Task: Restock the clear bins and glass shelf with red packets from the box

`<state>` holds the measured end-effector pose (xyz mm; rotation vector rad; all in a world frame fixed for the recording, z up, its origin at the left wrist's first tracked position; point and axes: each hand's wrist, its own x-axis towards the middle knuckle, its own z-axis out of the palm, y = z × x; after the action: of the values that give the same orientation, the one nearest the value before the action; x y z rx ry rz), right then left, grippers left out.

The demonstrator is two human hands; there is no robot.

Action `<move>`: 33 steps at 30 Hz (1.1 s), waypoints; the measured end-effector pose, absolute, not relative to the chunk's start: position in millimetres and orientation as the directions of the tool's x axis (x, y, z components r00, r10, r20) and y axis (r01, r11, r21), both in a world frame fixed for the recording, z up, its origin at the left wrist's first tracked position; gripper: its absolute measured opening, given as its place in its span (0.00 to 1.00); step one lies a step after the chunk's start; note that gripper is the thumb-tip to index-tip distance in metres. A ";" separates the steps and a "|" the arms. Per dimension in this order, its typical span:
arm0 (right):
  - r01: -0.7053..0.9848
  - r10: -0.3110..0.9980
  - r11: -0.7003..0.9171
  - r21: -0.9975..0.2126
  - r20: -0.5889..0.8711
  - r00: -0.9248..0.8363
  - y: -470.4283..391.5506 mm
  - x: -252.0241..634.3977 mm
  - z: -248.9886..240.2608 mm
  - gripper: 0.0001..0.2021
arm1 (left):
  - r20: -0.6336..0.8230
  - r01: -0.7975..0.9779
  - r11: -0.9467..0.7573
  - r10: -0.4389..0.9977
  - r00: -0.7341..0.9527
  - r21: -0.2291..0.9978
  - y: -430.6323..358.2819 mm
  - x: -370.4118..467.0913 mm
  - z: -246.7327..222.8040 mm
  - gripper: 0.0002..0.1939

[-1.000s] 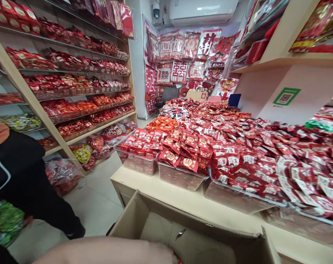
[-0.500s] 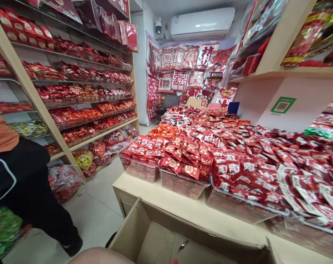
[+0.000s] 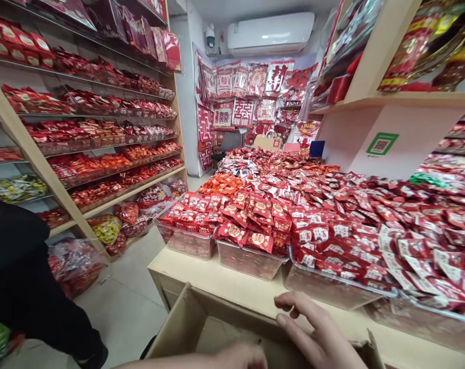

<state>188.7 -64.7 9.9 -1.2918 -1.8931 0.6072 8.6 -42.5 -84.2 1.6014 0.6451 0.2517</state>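
Note:
My right hand [image 3: 315, 328] is over the right side of an open cardboard box [image 3: 217, 302]. Its thumb and forefinger are apart, with nothing between them. Low in the view, my left hand [image 3: 238, 354] reaches across the box, smeared by motion, so its fingers do not show clearly. Just beyond the box, a clear plastic bin [image 3: 251, 261] holds red snack packets [image 3: 260, 240]. To its left is another bin [image 3: 190, 243] of small red packets, and to its right a wider bin [image 3: 332, 287] heaped with red-and-white packets.
Bins of red packets cover the wooden counter [image 3: 171, 266]. Shelves [image 3: 102, 148] of packets line the left wall. A person in dark trousers [image 3: 36, 287] stands at left, near bagged goods [image 3: 77, 261] on the floor. An upper shelf [image 3: 405, 100] juts out at right.
Both my hands have come into view over the box. The view has shifted slightly to the right, and the person at left shows less.

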 end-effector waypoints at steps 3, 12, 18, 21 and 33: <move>0.524 0.974 0.213 -0.825 0.134 -0.185 -60.2 192.4 8.5 0.14 | -0.176 0.148 0.113 0.819 0.546 0.983 -30.9 13.2 -47.3 0.14; -0.136 0.999 -0.027 -0.990 -0.033 0.041 -56.5 196.6 11.8 0.10 | -0.036 -0.291 0.181 0.898 0.439 0.939 -22.1 32.7 3.9 0.19; -0.177 0.997 -0.030 -0.984 -0.041 0.063 -55.3 196.9 8.5 0.09 | -0.054 -0.221 0.158 0.908 0.415 0.962 -19.8 35.8 7.0 0.14; -0.109 0.999 -0.027 -0.994 -0.031 0.033 -55.7 195.5 5.9 0.08 | -0.075 -0.227 0.182 0.908 0.412 0.957 -18.6 29.6 5.5 0.11; 0.171 0.999 0.046 -0.984 0.049 0.013 -55.8 191.2 -5.2 0.12 | 0.267 0.031 -0.274 0.953 0.142 0.961 48.2 -9.7 68.1 0.11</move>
<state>191.2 -55.8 -5.2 -1.3050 -1.3434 1.0753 -9.7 48.2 68.1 1.5088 0.9999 1.2765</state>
